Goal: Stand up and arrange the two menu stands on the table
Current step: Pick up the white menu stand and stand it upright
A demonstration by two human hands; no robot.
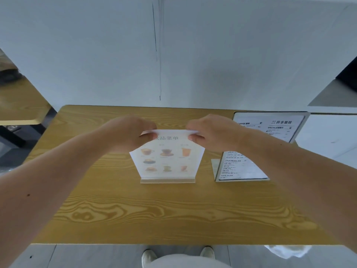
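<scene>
Drinks menu stand (167, 161): upright at table (135, 213) centre, base strip on wood, long axis running left–right, picture face toward wearer. Pinched at top edge by both hands: left hand (125, 132) on left top corner, right hand (210, 130) on right top corner, fingers curled shut on card, equally near. Text menu stand (241, 167): just to right, apart, partly hidden under right forearm, upright or leaning not clear. No containers visible. Likely next: square up w/ neighbour.
</scene>
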